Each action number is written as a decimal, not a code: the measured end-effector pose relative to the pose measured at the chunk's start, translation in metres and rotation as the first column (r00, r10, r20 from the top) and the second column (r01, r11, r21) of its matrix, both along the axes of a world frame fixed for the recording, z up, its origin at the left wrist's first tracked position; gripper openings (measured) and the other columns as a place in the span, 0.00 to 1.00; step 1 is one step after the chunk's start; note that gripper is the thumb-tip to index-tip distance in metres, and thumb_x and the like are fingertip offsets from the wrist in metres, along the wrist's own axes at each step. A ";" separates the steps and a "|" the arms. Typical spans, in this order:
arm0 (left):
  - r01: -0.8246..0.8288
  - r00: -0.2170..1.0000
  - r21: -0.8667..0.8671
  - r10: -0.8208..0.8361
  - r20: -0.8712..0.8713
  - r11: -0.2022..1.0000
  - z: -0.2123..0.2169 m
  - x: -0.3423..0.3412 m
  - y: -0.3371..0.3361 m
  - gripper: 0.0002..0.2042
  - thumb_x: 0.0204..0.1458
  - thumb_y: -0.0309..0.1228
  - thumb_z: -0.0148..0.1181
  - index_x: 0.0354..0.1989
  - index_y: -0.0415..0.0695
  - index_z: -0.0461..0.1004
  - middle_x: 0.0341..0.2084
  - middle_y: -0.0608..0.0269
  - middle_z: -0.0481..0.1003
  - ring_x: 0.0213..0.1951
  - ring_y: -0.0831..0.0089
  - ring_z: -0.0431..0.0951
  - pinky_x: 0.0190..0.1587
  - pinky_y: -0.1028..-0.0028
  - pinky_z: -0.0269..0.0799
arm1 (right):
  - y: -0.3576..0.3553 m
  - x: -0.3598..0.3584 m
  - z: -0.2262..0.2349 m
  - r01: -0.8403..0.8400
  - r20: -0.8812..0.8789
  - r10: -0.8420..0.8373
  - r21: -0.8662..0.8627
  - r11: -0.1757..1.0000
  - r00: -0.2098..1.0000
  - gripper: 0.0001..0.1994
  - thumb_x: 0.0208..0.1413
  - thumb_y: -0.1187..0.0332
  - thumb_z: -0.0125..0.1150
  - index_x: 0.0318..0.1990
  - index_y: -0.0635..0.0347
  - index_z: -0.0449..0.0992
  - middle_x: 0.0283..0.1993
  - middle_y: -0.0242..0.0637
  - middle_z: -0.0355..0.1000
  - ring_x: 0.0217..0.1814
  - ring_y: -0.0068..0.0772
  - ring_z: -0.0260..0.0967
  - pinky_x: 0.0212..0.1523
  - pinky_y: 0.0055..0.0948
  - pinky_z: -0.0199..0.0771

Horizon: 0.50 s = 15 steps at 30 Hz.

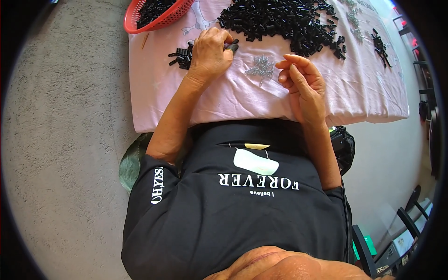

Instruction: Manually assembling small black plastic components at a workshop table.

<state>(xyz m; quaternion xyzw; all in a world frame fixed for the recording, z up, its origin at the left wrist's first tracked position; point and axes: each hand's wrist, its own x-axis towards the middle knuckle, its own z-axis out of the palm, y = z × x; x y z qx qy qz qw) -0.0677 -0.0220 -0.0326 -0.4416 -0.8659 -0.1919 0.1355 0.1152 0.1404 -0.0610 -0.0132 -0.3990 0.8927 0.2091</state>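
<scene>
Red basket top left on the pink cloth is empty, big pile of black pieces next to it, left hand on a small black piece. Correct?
Not quite. The head view shows the red basket holding black pieces, not empty. The rest stands: it sits at the top left of the pink cloth, the big pile of black pieces lies to its right, and the left hand pinches a small black piece.

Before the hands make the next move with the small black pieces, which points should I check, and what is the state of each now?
1. Left hand grips a black piece: ok, fingers closed on it.
2. Right hand free: ok, open, nothing seen in it.
3. Small metal parts close to both hands: ok, between them on the pink cloth.
4. Big pile of black pieces in reach: ok, just beyond the hands.
5. Red basket fully on the cloth: not ok, it overhangs the edge.
6. Piece orientation: cannot tell.
</scene>
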 end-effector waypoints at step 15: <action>0.303 0.771 0.271 -0.402 0.493 0.914 0.040 0.058 0.012 0.11 0.45 0.12 0.56 0.38 0.35 0.75 0.33 0.59 0.75 0.37 0.70 0.77 0.43 0.73 0.73 | -0.014 -0.002 0.003 0.127 0.025 -0.135 0.198 0.972 0.991 0.12 0.59 0.78 0.62 0.50 0.68 0.75 0.44 0.35 0.77 0.43 0.19 0.74 0.41 0.18 0.73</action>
